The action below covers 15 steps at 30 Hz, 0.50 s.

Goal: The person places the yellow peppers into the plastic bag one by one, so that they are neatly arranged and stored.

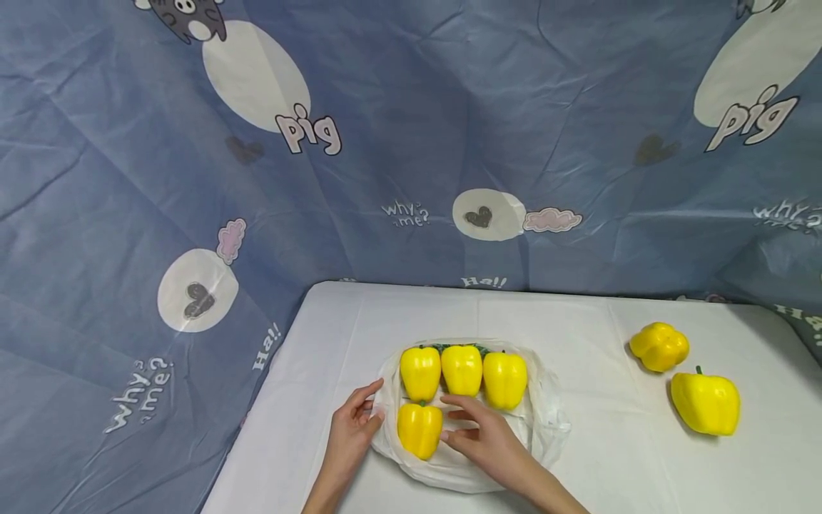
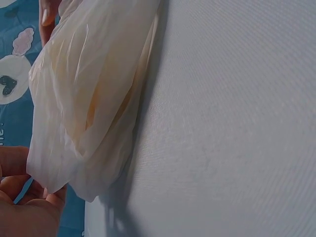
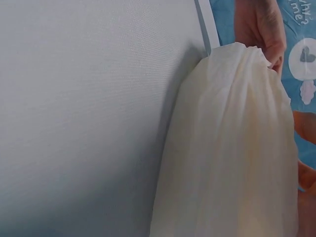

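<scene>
A white plastic bag (image 1: 472,480) lies spread with its mouth up on the table. Inside, three yellow bell peppers stand in a row at the back, the left one (image 1: 420,373), the middle one (image 1: 462,370) and the right one (image 1: 504,380). Another yellow bell pepper (image 1: 420,431) sits in front of the left one. My left hand (image 1: 349,432) pinches the bag's left rim between thumb and fingers. Over the bag, my right hand (image 1: 481,435) has its fingers and thumb spread apart, the fingertips right beside the front pepper. In the left wrist view the bag's wall (image 2: 94,98) hides the peppers.
Two more yellow bell peppers lie on the table to the right, one (image 1: 659,347) farther back and one (image 1: 706,403) nearer. The white-covered table (image 1: 610,428) meets a blue printed cloth (image 1: 411,143) along its back and left side.
</scene>
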### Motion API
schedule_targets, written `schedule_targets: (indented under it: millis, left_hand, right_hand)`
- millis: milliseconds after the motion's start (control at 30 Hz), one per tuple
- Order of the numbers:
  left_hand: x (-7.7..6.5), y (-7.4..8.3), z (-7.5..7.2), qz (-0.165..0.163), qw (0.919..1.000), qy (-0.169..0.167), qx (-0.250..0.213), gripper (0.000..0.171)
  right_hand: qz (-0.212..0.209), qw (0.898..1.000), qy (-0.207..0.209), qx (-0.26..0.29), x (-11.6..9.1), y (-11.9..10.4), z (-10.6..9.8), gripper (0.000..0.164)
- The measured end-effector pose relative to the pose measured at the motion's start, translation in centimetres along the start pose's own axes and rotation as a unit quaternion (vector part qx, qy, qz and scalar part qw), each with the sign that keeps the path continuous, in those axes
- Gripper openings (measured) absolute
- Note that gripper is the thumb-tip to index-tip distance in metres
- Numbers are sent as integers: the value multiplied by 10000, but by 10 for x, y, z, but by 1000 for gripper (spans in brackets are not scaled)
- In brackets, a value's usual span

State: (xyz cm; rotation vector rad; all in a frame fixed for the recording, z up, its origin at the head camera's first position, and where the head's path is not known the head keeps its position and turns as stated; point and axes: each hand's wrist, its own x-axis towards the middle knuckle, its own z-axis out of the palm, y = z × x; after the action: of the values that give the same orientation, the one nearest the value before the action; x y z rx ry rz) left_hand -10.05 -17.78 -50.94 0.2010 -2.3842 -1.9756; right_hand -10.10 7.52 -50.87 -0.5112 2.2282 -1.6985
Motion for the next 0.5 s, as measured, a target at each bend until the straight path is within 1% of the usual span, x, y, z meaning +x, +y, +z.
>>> schedule_targets:
  millis: [133, 267, 367, 500]
  left_hand:
    - [0, -1, 0, -26, 10000, 8, -17, 50]
    - [1, -2, 1, 12, 10000, 18, -46, 50]
    - [1, -2, 1, 36, 10000, 24, -21, 50]
    - [1, -3, 2, 56, 10000, 38, -10, 50]
  right_hand:
    - [-16, 9999, 73, -120, -4, -1, -3, 50]
    - [72, 9996, 162, -212, -8, -2, -6, 49]
    - [173, 9994, 229, -211, -10, -4, -9, 48]
    - [188, 9990, 370, -173, -13, -6, -11, 46]
